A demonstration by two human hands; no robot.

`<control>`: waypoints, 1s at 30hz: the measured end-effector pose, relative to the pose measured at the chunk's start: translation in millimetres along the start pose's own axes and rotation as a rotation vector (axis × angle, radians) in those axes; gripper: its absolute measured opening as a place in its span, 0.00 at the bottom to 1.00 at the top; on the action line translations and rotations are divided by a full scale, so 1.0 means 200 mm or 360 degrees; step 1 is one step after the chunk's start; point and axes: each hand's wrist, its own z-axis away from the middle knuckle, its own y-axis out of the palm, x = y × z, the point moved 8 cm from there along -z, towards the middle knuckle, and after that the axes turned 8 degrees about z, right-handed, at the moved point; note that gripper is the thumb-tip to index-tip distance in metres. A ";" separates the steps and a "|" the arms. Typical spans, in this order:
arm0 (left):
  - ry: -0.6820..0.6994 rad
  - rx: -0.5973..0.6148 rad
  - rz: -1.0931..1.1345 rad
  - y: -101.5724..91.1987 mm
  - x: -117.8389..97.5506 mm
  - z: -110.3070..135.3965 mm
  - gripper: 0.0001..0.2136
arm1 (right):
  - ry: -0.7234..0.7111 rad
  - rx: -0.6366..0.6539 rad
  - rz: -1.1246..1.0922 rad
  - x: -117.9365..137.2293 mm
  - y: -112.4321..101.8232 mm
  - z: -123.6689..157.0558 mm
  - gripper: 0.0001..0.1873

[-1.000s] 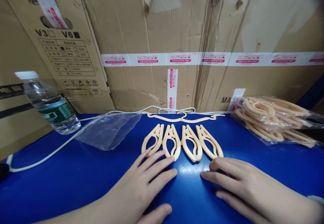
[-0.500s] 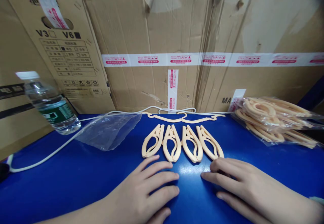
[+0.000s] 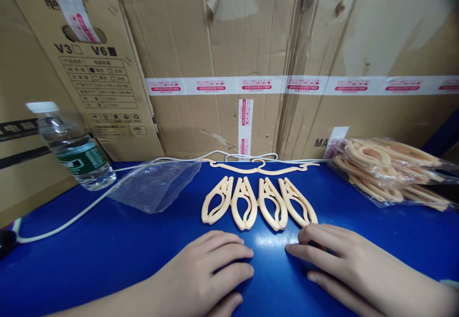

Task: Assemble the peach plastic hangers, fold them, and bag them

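Observation:
Several cream folded hangers (image 3: 244, 204) lie in a row on the blue table (image 3: 158, 240). Behind them lies one unfolded cream hanger (image 3: 236, 169) with its hook toward the cardboard. My left hand (image 3: 211, 269) rests on the table just in front of the row's left end, fingers apart and holding nothing. On the other side, my right hand (image 3: 333, 255) lies with fingers spread and slightly bent, also without anything in it. Its forefinger is close to the bottom of the rightmost folded hanger (image 3: 298, 203); whether they touch I cannot tell.
A clear plastic bag (image 3: 154, 188) lies left of the hangers, beside a tilted water bottle (image 3: 79, 149). A white cable (image 3: 68, 224) runs along the back. Bagged cream hangers (image 3: 387, 169) are piled at right. Cardboard boxes (image 3: 215, 125) wall off the back.
My left hand's forefinger has drawn back from the leftmost folded hangers toward the other fingers. My right hand and the hangers stay in place.

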 end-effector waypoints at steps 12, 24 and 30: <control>-0.0043 0.0040 0.0033 0.01 0.01 0.00 0.15 | -0.0018 -0.0019 0.0034 0.00 -0.01 0.00 0.23; -0.0044 0.0046 0.0026 0.01 0.00 0.00 0.15 | -0.0024 0.0062 0.0060 0.01 0.01 0.00 0.22; -0.0066 0.0101 0.0029 0.01 0.01 0.00 0.14 | 0.0022 0.0050 0.0027 -0.01 0.01 0.01 0.22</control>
